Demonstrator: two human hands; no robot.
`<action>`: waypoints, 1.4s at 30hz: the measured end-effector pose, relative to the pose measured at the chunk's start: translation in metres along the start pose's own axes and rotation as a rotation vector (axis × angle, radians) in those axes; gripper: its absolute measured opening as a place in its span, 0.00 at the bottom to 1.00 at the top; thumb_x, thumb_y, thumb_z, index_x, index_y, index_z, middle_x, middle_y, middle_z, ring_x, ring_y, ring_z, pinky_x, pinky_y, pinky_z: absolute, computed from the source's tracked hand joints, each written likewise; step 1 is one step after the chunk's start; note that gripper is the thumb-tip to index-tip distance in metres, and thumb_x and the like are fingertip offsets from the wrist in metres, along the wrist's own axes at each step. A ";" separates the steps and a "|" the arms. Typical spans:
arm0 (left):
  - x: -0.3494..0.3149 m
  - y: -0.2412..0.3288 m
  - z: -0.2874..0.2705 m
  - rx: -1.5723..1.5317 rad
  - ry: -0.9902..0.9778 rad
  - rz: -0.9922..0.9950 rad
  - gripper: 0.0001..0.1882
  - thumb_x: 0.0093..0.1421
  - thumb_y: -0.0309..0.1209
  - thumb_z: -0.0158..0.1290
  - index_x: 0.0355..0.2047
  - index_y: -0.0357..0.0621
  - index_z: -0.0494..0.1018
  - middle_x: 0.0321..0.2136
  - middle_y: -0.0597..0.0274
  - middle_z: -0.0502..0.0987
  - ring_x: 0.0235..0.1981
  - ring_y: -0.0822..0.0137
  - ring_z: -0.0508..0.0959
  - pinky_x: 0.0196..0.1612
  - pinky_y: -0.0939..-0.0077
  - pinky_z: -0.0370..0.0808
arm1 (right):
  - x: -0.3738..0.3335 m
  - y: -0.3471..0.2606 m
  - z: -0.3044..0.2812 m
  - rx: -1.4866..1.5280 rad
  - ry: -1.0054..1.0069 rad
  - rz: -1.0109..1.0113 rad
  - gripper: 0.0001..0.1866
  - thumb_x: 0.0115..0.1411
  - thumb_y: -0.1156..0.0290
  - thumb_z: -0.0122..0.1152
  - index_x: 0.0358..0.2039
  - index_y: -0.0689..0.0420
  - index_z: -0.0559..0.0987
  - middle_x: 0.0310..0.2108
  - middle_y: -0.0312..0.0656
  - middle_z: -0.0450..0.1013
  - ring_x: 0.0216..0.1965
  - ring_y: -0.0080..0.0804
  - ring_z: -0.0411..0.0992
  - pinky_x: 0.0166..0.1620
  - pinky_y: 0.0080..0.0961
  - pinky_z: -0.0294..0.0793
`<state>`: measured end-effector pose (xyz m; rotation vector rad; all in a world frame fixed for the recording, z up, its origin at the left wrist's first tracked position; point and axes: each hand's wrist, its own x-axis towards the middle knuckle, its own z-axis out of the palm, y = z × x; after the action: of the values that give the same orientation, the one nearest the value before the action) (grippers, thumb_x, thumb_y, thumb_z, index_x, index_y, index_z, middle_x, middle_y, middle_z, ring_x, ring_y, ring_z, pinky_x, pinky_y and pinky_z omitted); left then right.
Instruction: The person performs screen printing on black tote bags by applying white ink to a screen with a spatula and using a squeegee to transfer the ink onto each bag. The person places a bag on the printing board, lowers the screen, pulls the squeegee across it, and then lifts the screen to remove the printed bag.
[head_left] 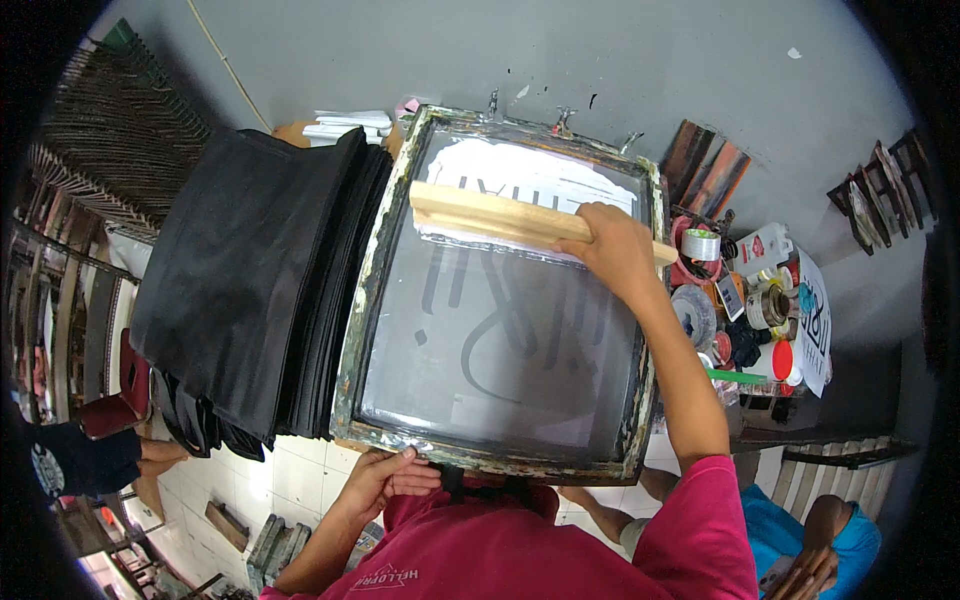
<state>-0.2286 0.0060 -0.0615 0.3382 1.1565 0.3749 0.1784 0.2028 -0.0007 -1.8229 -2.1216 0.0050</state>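
Observation:
A framed printing screen [350, 355] lies in front of me, its mesh [420, 370] grey with dark curved lettering. White ink [500, 160] is spread over the far part of the mesh. My right hand [612, 250] grips the right part of a long wooden squeegee [490, 215], which lies across the screen along the ink's near edge. Fingers and thumb close over its wood; the blade is mostly hidden. My left hand [390, 483] holds the frame's near left edge, thumb on top and fingers curled against the side.
A tall pile of black fabric bags [240, 290] stands left of the screen. Metal clamps [563, 120] hold its far edge. Ink tubs, tape and a jug [765, 245] crowd a right-hand table. Other people sit at lower left and lower right, one in a blue shirt [850, 545].

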 end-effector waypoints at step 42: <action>0.178 0.337 0.128 1.589 0.290 1.336 0.16 0.55 0.39 0.65 0.38 0.42 0.83 0.30 0.47 0.83 0.35 0.47 0.83 0.41 0.54 0.77 | 0.055 0.052 0.030 -0.294 0.099 0.174 0.36 0.43 0.31 0.72 0.29 0.57 0.86 0.29 0.46 0.82 0.32 0.45 0.82 0.34 0.42 0.79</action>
<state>-0.0846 0.3780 -0.0104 2.5652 1.1411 0.5709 0.2144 0.2711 -0.0263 -2.1192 -1.9726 -0.3658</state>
